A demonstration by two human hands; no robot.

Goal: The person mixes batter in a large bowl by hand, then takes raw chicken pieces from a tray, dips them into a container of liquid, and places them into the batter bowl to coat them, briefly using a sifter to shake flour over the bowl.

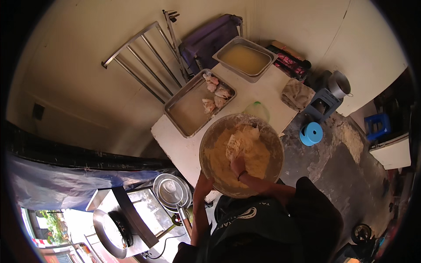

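A large metal bowl point(206, 141) of pale yellow flour point(261, 161) stands close to my body at the table's near edge. My left hand point(205, 184) grips the bowl's lower left rim. Inside the bowl, my right hand point(237, 162) reaches into the flour, a dark band around its wrist. Flour-coated lumps point(241, 139), apparently chicken pieces, lie at its fingers. The fingers are hidden by coating, so their hold is unclear. Beyond the bowl, a metal tray point(184, 115) carries several raw chicken pieces point(217, 95) at its far right end.
On the white table point(174, 141) are a deep metal pan point(245, 60) of yellowish liquid, a folded cloth point(297, 94) and a translucent green-topped item point(258, 110). A round strainer point(169, 190) lies at lower left, near a wok point(110, 233). A blue stool point(310, 133) stands right.
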